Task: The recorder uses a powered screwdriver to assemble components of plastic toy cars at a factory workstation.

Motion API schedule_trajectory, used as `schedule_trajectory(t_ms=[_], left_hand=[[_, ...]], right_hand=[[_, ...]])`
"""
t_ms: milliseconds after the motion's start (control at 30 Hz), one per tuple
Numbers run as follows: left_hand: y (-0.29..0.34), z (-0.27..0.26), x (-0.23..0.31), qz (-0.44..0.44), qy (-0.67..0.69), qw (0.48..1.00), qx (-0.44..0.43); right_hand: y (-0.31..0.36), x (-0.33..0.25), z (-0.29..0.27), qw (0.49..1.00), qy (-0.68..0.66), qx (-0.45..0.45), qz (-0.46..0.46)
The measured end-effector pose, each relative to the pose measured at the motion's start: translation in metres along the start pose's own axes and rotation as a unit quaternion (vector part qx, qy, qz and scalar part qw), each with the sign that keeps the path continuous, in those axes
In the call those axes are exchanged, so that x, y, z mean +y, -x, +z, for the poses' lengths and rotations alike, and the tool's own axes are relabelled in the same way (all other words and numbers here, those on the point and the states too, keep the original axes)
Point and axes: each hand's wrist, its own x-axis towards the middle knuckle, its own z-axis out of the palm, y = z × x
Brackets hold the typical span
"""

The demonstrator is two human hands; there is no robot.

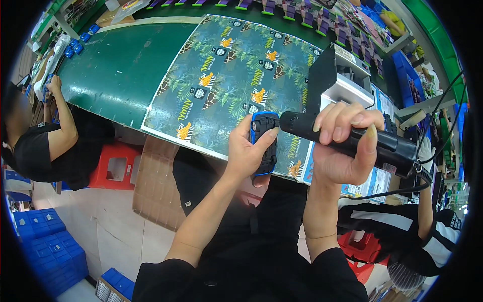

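My left hand (242,153) is closed around a small blue toy car (265,143), with its black underside turned up and toward the right. My thumb presses on that underside. My right hand (347,143) grips a black electric screwdriver (299,124), held almost level with its front end pointing left at the car. That end is right beside the upper part of the underside; whether its bit touches a screw I cannot make out. A cable runs from the screwdriver's rear. Both hands are above the near edge of the table.
A printed animal-pattern sheet (216,90) covers part of the green table (115,70). Behind my right hand stands a black-and-silver metal fixture (347,83). Purple-and-green pieces (307,19) line the far side. Co-workers sit left and right, near red stools (108,166). Blue crates (50,246) stand lower left.
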Motion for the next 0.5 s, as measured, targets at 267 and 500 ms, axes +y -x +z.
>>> schedule_trajectory(t_ms=[267, 500], left_hand=[[-0.001, 0.007, 0.004, -0.019, 0.009, 1.0, -0.008], [0.001, 0.003, 0.005, -0.007, 0.01, 1.0, 0.007]], right_hand=[[-0.021, -0.023, -0.01, 0.997, 0.059, -0.009, -0.048], [-0.102, -0.062, -0.1, 0.948, 0.052, 0.281, -0.144]])
